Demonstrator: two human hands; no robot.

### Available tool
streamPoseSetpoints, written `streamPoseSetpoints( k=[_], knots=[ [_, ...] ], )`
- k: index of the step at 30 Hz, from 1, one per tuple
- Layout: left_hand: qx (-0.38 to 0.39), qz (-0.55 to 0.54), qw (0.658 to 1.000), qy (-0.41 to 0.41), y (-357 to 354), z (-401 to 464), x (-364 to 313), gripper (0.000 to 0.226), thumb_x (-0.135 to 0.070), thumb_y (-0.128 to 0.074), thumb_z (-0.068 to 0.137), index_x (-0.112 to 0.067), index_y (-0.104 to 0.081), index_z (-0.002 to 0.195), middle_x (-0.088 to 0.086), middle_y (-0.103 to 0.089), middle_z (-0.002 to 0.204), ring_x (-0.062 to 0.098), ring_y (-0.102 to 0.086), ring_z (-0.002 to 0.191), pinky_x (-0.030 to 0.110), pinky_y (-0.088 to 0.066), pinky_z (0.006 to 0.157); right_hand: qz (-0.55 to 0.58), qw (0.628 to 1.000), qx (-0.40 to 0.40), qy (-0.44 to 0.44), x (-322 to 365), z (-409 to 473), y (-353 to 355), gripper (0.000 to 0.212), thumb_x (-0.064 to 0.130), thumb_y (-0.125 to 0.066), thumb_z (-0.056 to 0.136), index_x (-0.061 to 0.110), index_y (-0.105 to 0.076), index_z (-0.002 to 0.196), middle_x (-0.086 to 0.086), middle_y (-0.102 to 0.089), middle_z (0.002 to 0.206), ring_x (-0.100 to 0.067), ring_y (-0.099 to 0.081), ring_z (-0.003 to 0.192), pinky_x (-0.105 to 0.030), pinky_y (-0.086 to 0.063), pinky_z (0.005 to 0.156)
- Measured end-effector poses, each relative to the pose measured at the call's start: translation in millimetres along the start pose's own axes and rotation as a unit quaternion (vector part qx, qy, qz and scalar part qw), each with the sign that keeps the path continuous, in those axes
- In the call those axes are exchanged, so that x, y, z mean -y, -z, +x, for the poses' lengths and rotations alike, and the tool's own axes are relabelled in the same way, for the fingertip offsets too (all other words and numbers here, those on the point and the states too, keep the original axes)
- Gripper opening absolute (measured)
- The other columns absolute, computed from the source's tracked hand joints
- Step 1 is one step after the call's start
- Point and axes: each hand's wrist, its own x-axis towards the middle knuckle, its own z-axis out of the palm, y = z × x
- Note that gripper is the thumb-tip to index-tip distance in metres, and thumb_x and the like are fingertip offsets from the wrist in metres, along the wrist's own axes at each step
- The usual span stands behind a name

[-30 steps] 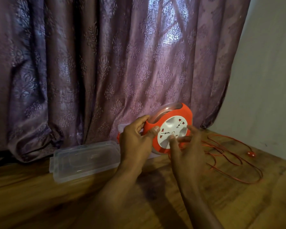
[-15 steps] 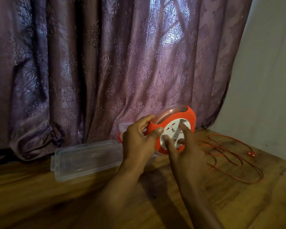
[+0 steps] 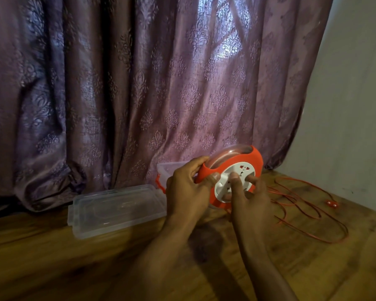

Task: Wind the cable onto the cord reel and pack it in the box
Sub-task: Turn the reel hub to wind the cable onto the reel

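Note:
An orange cord reel with a white socket disc is held upright above the wooden floor. My left hand grips its left rim, thumb on the orange face. My right hand presses its fingers onto the white socket disc. A thin red cable lies in loose loops on the floor to the right, ending in a small red plug. A clear plastic box with an orange latch stands behind my left hand, mostly hidden. Its clear lid lies flat to the left.
A purple patterned curtain hangs behind everything down to the floor. A pale wall closes off the right side. The wooden floor extends toward me.
My right hand's fingers have shifted round on the white disc, from its lower right edge to across its middle. The reel stays in my left hand at about the same place.

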Motion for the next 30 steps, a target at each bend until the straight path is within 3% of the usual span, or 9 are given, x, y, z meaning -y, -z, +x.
streamPoseSetpoints(
  k=[3,6,7,10,14,19,23,26,30],
  knots=[
    [-0.018,-0.020,1.000,0.007,2.4,3.7,0.3,0.042,-0.035,-0.073,0.066,-0.043,-0.067,0.107,-0.017,-0.075,0.097,0.005,-0.070,0.098,0.041,-0.056,0.094,-0.040,0.996,-0.004,0.077,3.8,-5.9,1.0,0.042,0.058,-0.054,0.087,0.033,-0.048,0.120,0.018,-0.058,0.091,-0.005,-0.058,0.085,-0.029,-0.041,0.070],
    [-0.039,-0.032,0.999,0.007,6.6,7.2,-1.6,0.046,-0.030,-0.075,0.069,-0.029,-0.071,0.115,-0.010,-0.075,0.106,0.008,-0.069,0.104,0.042,-0.054,0.098,-0.091,0.978,0.002,0.189,5.9,-10.2,-0.1,0.041,0.033,-0.062,0.090,0.028,-0.046,0.127,0.000,-0.050,0.118,-0.009,-0.051,0.094,-0.028,-0.041,0.067],
    [-0.042,-0.034,0.999,0.007,8.3,8.6,-2.1,0.043,-0.028,-0.075,0.071,-0.031,-0.071,0.113,-0.012,-0.075,0.105,0.006,-0.069,0.104,0.041,-0.054,0.098,-0.112,0.971,0.019,0.209,6.4,-10.8,-1.5,0.043,0.027,-0.062,0.090,0.030,-0.045,0.129,-0.002,-0.047,0.122,-0.015,-0.053,0.097,-0.031,-0.045,0.066],
    [-0.047,-0.041,0.998,0.014,13.0,12.7,-2.1,0.035,-0.023,-0.077,0.073,-0.052,-0.070,0.090,-0.026,-0.073,0.088,-0.006,-0.068,0.092,0.032,-0.056,0.092,-0.158,0.955,0.072,0.241,4.9,-11.4,-5.6,0.049,0.018,-0.058,0.090,0.037,-0.043,0.133,-0.006,-0.038,0.140,-0.028,-0.053,0.115,-0.041,-0.054,0.071],
    [-0.049,-0.059,0.997,0.012,13.8,14.9,-0.9,0.036,-0.011,-0.078,0.079,-0.036,-0.071,0.104,-0.020,-0.073,0.093,-0.005,-0.068,0.093,0.030,-0.055,0.091,-0.205,0.944,0.087,0.245,3.7,-9.6,-6.4,0.076,0.003,-0.059,0.086,0.052,-0.033,0.137,-0.003,-0.025,0.155,-0.028,-0.052,0.123,-0.039,-0.054,0.069],
    [-0.026,-0.043,0.999,0.008,8.7,9.0,-3.6,0.035,-0.021,-0.078,0.075,-0.045,-0.070,0.098,-0.023,-0.073,0.094,-0.005,-0.067,0.098,0.032,-0.056,0.094,-0.206,0.950,0.053,0.227,0.9,-7.8,-3.4,0.068,0.014,-0.059,0.091,0.055,-0.031,0.137,-0.007,-0.040,0.145,-0.029,-0.057,0.112,-0.040,-0.053,0.071],
    [-0.025,-0.046,0.999,0.006,6.3,6.5,-7.6,0.049,-0.030,-0.073,0.067,-0.025,-0.071,0.115,-0.007,-0.075,0.107,0.008,-0.069,0.104,0.042,-0.056,0.096,-0.139,0.970,0.026,0.197,4.0,-8.4,1.1,0.055,0.045,-0.062,0.088,0.045,-0.041,0.138,-0.002,-0.060,0.120,-0.021,-0.061,0.100,-0.033,-0.048,0.071],
    [-0.025,-0.031,0.999,0.006,4.9,3.7,-6.9,0.051,-0.033,-0.072,0.067,-0.025,-0.071,0.117,-0.008,-0.075,0.108,0.005,-0.068,0.104,0.040,-0.056,0.096,-0.114,0.981,0.006,0.156,8.0,-8.0,5.8,0.058,0.060,-0.062,0.081,0.041,-0.048,0.134,0.003,-0.072,0.101,-0.018,-0.066,0.087,-0.026,-0.040,0.067],
    [-0.014,-0.028,0.999,0.012,3.4,3.2,-3.3,0.052,-0.034,-0.072,0.069,-0.023,-0.069,0.120,-0.003,-0.074,0.114,0.014,-0.067,0.111,0.044,-0.053,0.099,-0.121,0.984,0.000,0.134,14.1,-9.9,8.1,0.063,0.067,-0.058,0.077,0.037,-0.051,0.132,0.005,-0.075,0.092,-0.022,-0.069,0.082,-0.032,-0.047,0.070]
  ],
)
